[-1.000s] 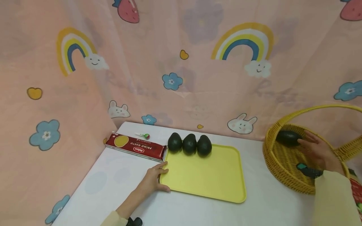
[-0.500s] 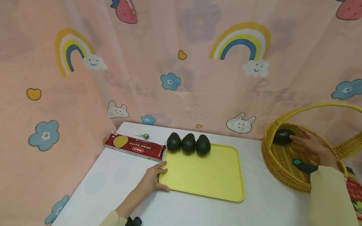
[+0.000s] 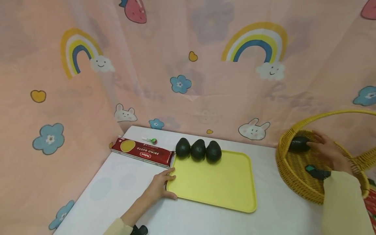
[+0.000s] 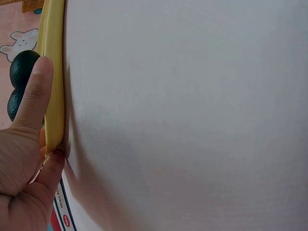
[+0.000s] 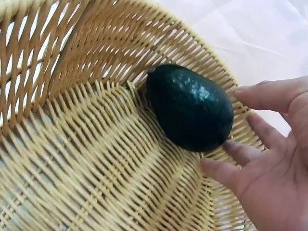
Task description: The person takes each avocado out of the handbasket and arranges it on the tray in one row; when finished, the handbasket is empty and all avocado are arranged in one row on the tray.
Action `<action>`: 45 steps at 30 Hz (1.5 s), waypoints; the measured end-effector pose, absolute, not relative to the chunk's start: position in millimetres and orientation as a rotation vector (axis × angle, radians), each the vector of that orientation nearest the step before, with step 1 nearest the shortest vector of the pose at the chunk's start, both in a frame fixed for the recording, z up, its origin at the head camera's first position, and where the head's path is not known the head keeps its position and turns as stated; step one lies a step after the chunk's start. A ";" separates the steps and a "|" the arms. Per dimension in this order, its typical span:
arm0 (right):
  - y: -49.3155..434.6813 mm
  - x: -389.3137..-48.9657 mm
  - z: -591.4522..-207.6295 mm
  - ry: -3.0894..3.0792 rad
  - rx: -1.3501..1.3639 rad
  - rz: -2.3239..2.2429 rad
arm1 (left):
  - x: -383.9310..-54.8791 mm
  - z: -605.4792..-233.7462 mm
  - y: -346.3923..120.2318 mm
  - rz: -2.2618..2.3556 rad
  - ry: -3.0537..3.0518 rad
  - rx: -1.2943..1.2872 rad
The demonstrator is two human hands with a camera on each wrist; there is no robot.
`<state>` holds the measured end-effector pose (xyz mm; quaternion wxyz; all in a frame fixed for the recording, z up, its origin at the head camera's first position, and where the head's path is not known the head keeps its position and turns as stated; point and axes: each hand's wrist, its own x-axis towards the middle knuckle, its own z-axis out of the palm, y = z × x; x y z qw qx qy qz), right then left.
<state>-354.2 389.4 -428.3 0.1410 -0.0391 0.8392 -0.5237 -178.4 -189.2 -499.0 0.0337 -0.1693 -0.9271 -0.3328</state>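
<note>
My left hand [image 3: 158,186] grips the near left corner of the yellow tray [image 3: 217,186]. In the left wrist view its thumb lies along the tray's rim [image 4: 55,106] and a fingertip presses at the corner. Three dark green avocados [image 3: 198,150] stand in a row at the tray's far left. My right hand [image 3: 332,155] reaches into the wicker basket [image 3: 286,173]. Another avocado [image 5: 190,108] lies there against the basket wall. The right thumb and fingers are spread loosely beside its broad end, not wrapped round it; whether the fingertips touch it is hard to tell.
A red spaghetti pack [image 3: 144,151] lies left of the tray, with a small lollipop [image 3: 151,140] behind it. The basket's tall handle [image 3: 337,113] arches over the right hand. A red package [image 3: 370,199] shows partly at the right edge. A patterned curtain [image 3: 205,81] hangs behind.
The avocado in the basket and my right hand have shifted slightly toward the basket's left side. The left hand and tray have stayed put; the head view sways a little.
</note>
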 end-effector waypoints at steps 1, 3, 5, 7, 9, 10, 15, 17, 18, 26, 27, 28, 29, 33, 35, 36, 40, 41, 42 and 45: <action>390.5 -354.1 -427.1 2.426 -0.136 -1.482 | -178.4 -499.2 -188.7 -1.024 -2.852 -0.529; 393.9 -354.4 -424.2 2.399 -0.173 -1.446 | -178.4 -499.4 -187.8 -1.030 -2.853 -0.538; 397.5 -354.1 -421.1 2.386 -0.182 -1.376 | -177.9 -498.8 -187.3 -1.049 -2.857 -0.535; 401.1 -353.3 -418.6 2.355 -0.170 -1.322 | -177.4 -497.9 -187.3 -1.065 -2.854 -0.524; 402.7 -352.3 -417.2 2.311 -0.168 -1.294 | -177.3 -497.0 -187.5 -1.067 -2.853 -0.515; 402.7 -351.3 -416.9 2.292 -0.158 -1.278 | -177.4 -497.0 -187.7 -1.067 -2.852 -0.511; 398.3 -345.6 -417.5 2.278 -0.193 -1.313 | -177.1 -498.1 -188.3 -1.040 -2.840 -0.529; 396.2 -341.7 -416.6 2.308 -0.235 -1.375 | -176.4 -498.2 -188.2 -1.046 -2.841 -0.520; 394.4 -339.4 -415.9 2.313 -0.270 -1.426 | -175.9 -497.8 -188.1 -1.053 -2.841 -0.511; 367.5 -329.1 -413.7 1.671 -0.639 -1.884 | -173.9 -495.8 -186.9 -1.082 -2.830 -0.463; 364.0 -327.5 -413.8 1.650 -0.624 -1.866 | -174.1 -496.0 -186.6 -1.085 -2.830 -0.460; 361.3 -325.7 -413.9 1.637 -0.598 -1.844 | -174.4 -496.4 -186.2 -1.088 -2.832 -0.457; 359.4 -323.6 -413.9 1.654 -0.554 -1.817 | -174.7 -496.9 -185.8 -1.092 -2.835 -0.452; 360.1 -317.3 -414.2 1.813 -0.409 -1.678 | -175.4 -498.0 -184.8 -1.111 -2.848 -0.441; 365.6 -316.0 -414.4 1.866 -0.385 -1.646 | -175.0 -497.4 -185.1 -1.115 -2.853 -0.432; 368.5 -315.5 -414.7 1.898 -0.371 -1.642 | -174.5 -496.8 -185.5 -1.119 -2.854 -0.424; 377.8 -316.8 -417.1 1.987 -0.221 -1.706 | -172.8 -493.9 -187.2 -1.131 -2.855 -0.400; 378.8 -317.5 -418.5 2.021 -0.182 -1.714 | -172.7 -493.7 -187.4 -1.133 -2.854 -0.402; 379.0 -318.2 -420.1 2.055 -0.135 -1.718 | -172.8 -493.8 -187.4 -1.132 -2.853 -0.408; 378.3 -319.5 -425.0 2.197 -0.070 -1.614 | -174.1 -494.8 -186.2 -1.127 -2.854 -0.436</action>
